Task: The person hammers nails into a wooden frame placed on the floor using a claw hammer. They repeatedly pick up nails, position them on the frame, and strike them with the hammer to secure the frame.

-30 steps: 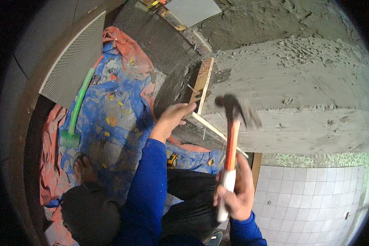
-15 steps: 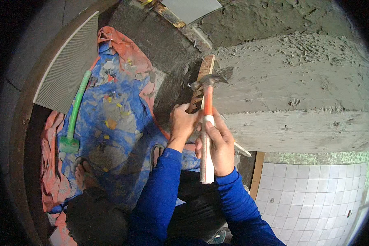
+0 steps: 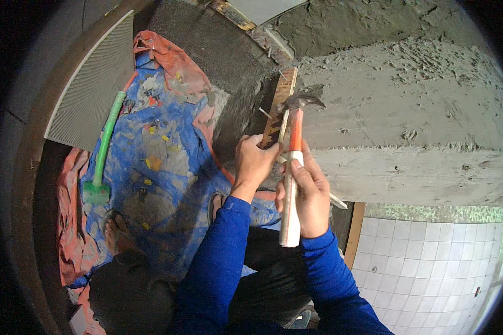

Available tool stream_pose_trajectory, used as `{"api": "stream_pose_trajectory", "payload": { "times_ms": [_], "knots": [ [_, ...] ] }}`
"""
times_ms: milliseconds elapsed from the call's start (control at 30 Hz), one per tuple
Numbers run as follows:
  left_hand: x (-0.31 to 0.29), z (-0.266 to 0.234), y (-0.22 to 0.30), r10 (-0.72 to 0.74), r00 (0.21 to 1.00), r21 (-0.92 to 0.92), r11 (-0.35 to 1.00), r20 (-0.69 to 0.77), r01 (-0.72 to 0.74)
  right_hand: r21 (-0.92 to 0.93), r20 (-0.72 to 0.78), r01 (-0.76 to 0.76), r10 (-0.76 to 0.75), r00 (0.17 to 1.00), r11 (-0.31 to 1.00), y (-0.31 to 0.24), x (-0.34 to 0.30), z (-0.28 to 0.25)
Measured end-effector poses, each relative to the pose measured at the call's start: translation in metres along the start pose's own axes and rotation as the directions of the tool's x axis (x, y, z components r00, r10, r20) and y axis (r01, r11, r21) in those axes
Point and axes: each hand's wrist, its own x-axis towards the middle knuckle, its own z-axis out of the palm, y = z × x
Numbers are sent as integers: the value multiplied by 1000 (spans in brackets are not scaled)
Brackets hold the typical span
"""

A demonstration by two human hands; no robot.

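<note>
My right hand (image 3: 312,198) is wrapped round the pale grip of a claw hammer (image 3: 296,131) with an orange-red neck. The dark hammer head is up, over the right edge of a narrow wooden strip (image 3: 285,84), its claw toward the plastered surface. My left hand (image 3: 254,164) closes on the near end of that strip, its fingertips partly hidden. A nail (image 3: 266,113) sticks out sideways at the strip's left edge. Behind the hammer, a thin pale stick (image 3: 337,201) shows beside my right hand.
Rough grey plaster (image 3: 374,123) covers the ledge at right, above white wall tiles (image 3: 419,262). A littered blue tarp (image 3: 173,139) lies at left, with a green-handled mallet (image 3: 103,151) and a ridged panel (image 3: 92,89). A person's bare foot (image 3: 116,231) stands at its near edge.
The hammer and my right hand have shifted right, so the head now sits more to the strip's right and the nail shows clearly. My left hand has moved slightly right, still on the strip.
</note>
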Motion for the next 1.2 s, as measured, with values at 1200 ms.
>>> {"api": "stream_pose_trajectory", "payload": {
  "times_ms": [1200],
  "knots": [
    [1, 4, -5, 4, 1000, -82, 997, 13, -3, -123, 3, 127, -127, 992, 984, -16, -12, 0]
  ]
}}
